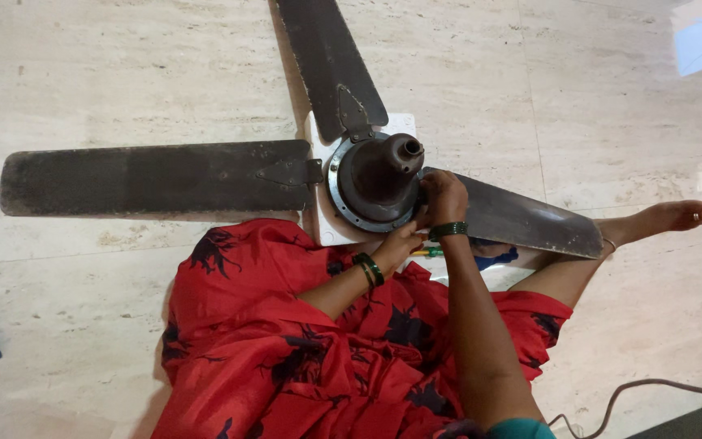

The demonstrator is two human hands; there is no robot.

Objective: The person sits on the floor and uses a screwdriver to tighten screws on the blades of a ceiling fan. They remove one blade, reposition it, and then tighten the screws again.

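So there's a dark, dusty ceiling fan (pixel 371 175) lying on the pale stone floor (pixel 107 73), motor housing facing up, sitting on a white board (pixel 327 232) right in front of the person's lap. Three blades: one (pixel 156 177) stretches out to the left, one (pixel 331 61) runs to the floor's far edge, and the third (pixel 522 219) goes right, over the person's leg. Right hand (pixel 443 195) is on the near-right rim of the motor, where that third blade joins, fingers curled down tight against it, though I can't tell if they're pinching anything small. Left hand (pixel 400 242) is just under it at the near edge of the housing, fingers bunched together and touching the rim. A tool with a green and yellow handle (pixel 428 252) pokes out just beside both wrists; can't tell which hand has it. Red patterned dress (pixel 286 349), green bangles on both wrists, bare foot (pixel 664 218) out to the right.
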